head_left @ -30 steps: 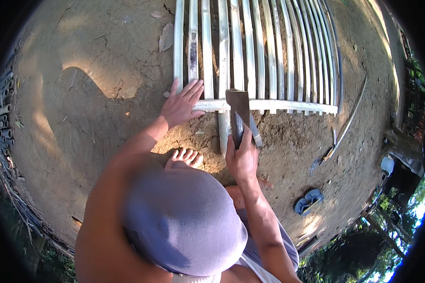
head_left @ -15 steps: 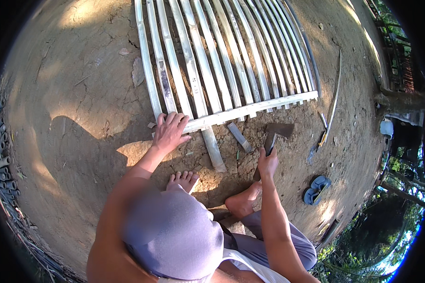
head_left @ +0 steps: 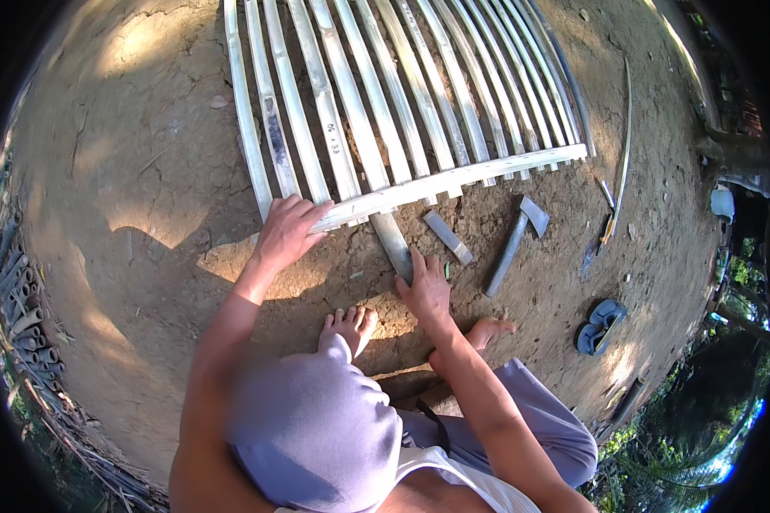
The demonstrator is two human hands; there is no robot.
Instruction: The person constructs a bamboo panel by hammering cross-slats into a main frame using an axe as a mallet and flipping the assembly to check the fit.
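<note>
A panel of pale bamboo slats (head_left: 348, 77) lies on the dirt, its near ends joined by a split-bamboo crossbar (head_left: 453, 178). My left hand (head_left: 284, 235) is curled over the crossbar's left end. One darker bamboo strip (head_left: 388, 238) juts out beneath the bar toward me, and my right hand (head_left: 426, 289) has its fingers wrapped round its near end. Right of that hand, a hatchet (head_left: 509, 248) rests on the ground, head pointing away from me. Between strip and hatchet lies a short flat bamboo piece (head_left: 447, 236).
My bare feet (head_left: 349, 329) are just below the strip. Blue slippers (head_left: 601, 327) sit at the right, near a yellow-handled tool (head_left: 607, 229) and a long thin stick (head_left: 628, 141). Bamboo poles (head_left: 27, 321) are piled along the left edge.
My right hand has let go of the hatchet, now lying on the ground, and has moved left onto the jutting bamboo strip. My left hand stays at the crossbar's end.
</note>
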